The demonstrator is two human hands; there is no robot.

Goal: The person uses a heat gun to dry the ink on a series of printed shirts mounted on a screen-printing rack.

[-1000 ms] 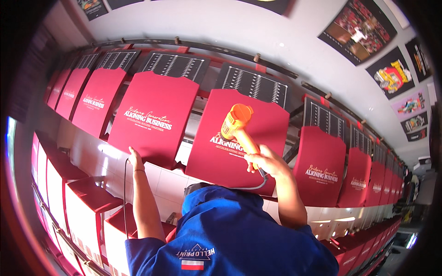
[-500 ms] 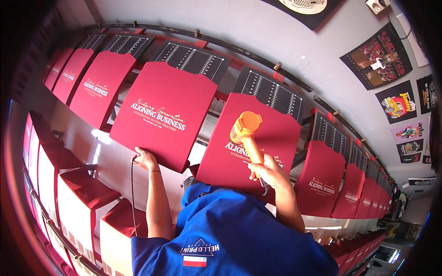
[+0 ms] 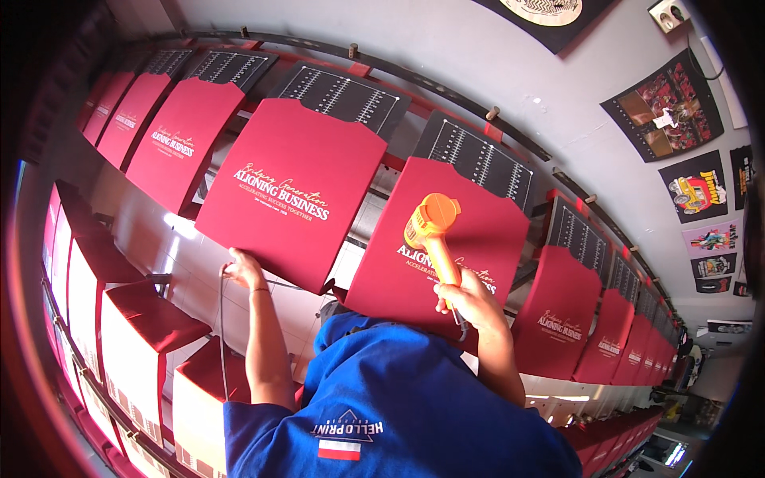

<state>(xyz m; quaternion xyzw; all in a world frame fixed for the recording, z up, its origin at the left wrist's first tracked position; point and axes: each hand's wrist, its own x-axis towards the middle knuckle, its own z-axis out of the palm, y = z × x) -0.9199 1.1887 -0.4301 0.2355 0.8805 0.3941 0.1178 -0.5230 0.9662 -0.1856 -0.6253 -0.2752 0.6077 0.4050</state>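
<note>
My right hand (image 3: 472,303) is wrapped round the handle of an orange hot-air gun (image 3: 434,227), which hovers over a red shirt panel (image 3: 382,271) printed with white and gold lettering. The gun hides part of that print. A cord leaves the bottom of the handle. My left hand (image 3: 245,271) is closed on a thin cable (image 3: 221,334) that hangs down beside my forearm. It sits at the lower edge of a second printed red shirt panel (image 3: 295,191), just left of the first; whether the fingers touch the cloth I cannot tell.
More red panels on black boards (image 3: 335,92) curve away to both sides along a dark rail (image 3: 430,77). Behind me at lower left stands another row of red-and-white draped boards (image 3: 131,358). Printed samples (image 3: 693,187) hang on the grey wall at right.
My left hand has shifted slightly left along the panel's edge, and the cable now swings further out from my forearm. The hot-air gun stays over the same panel. The whole view has shifted a little.
</note>
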